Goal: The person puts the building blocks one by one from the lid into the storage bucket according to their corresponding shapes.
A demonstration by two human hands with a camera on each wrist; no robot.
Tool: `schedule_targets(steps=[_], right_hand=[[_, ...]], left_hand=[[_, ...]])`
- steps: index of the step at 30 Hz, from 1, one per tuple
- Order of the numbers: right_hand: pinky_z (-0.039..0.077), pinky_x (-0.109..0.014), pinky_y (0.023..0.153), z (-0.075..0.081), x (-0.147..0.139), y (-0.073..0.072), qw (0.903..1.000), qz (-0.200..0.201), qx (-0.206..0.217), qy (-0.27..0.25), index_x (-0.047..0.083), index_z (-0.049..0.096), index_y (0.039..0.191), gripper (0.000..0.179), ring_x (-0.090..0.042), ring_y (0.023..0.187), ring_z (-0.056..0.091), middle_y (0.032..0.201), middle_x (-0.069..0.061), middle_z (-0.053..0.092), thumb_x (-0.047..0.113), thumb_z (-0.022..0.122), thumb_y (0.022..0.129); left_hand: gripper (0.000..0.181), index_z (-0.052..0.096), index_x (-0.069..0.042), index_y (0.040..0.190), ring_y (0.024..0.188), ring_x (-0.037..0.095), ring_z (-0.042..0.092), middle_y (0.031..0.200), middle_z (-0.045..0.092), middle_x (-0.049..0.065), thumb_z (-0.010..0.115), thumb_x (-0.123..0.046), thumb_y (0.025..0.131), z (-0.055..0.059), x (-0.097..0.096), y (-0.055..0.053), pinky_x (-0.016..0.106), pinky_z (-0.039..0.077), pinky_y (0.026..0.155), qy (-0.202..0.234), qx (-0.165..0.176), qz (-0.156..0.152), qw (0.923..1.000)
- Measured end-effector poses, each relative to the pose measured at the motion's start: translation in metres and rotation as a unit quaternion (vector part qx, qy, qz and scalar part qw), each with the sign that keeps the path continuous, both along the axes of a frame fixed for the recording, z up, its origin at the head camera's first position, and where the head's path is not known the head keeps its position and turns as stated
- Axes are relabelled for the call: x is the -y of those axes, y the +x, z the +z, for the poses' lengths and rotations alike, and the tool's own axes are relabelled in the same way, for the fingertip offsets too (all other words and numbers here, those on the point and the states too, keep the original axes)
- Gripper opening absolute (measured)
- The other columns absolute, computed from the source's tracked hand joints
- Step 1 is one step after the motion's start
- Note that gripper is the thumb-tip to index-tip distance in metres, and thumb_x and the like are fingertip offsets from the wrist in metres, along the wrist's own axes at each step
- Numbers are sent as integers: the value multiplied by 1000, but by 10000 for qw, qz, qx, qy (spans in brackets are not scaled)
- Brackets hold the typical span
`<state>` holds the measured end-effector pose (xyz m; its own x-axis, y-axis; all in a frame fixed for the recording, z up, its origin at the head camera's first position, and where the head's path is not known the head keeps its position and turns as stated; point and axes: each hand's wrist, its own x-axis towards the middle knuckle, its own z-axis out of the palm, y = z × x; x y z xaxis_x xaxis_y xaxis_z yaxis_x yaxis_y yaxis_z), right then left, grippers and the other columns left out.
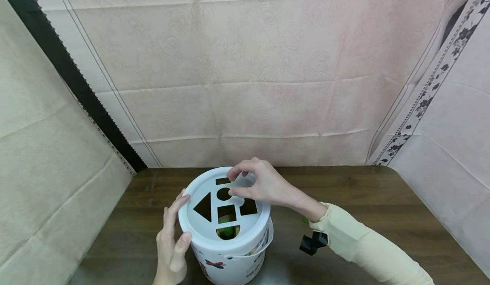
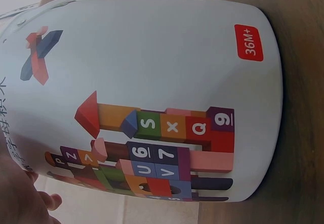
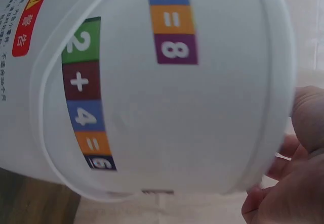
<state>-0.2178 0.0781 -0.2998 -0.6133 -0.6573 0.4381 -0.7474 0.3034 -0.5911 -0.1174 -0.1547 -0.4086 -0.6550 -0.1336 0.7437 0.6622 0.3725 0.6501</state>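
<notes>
A white toy-block bucket [image 1: 237, 261] stands upright on the table, printed with coloured blocks [image 2: 197, 128]. On top is its white lid [image 1: 195, 229], cut with several shaped holes; a green piece [image 1: 226, 233] shows through the front ones. My left hand [image 1: 172, 242] rests against the left side, fingertips at the lid's rim and thumb lower toward the front. Over the back right of the lid is my right hand [image 1: 260, 183], thumb and forefinger apart beside the round hole [image 1: 223, 194]. No object shows between them. Its other fingers are partly hidden behind the forefinger.
The bucket's white handle [image 1: 270, 236] hangs down on its right side. A small green thing [image 1: 305, 219] lies on the wooden table [image 1: 344, 191] by the right wrist, partly hidden by the sleeve. Pale cloth [image 1: 245, 72] hangs behind the table and on both sides.
</notes>
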Motion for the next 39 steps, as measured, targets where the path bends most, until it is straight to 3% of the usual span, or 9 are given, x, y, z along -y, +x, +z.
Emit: schedule_targets(steps=[8,16,21,28,39], right_hand=[[47,-37,85,7,-28,-1,9969,-480,305,-551,8,75,106,23,-21,96,58,102,2,71,11,80,85],[49,-31,73,-7,-81,-7,9872,-1122,767,-838,11,73,107,18,-20,90,62,100,2,71,10,75,89],[48,-29,74,-28,-116,-8,9804,-1489,987,-829,7,72,108,17,-19,89,62,98,-1,71,9,72,91],[48,-26,68,-63,-154,-5,9718,-1924,957,-968,2,72,106,17,-13,82,62,94,-6,71,5,72,90],[48,-25,63,-124,-182,3,9589,-2263,1296,-1117,-2,71,103,18,-11,74,59,86,-5,68,1,75,86]], left_hand=[[54,54,-5,142,137,20,45,147,51,14,51,-30,94,-1,0,-1,75,-1,104,-22,-59,55,10000],[54,54,-3,141,136,21,46,146,51,15,51,-29,94,-2,0,-1,74,-1,105,-25,-131,15,9999],[54,54,-3,141,136,21,46,146,51,15,51,-30,94,-2,1,-1,73,-1,105,-13,-156,8,9999],[55,54,0,140,136,23,46,145,52,17,51,-31,94,-2,1,-1,73,1,106,22,-265,-11,9996],[54,54,0,140,137,23,45,145,52,17,51,-30,95,-2,1,-2,72,1,106,20,-256,-34,9997]])
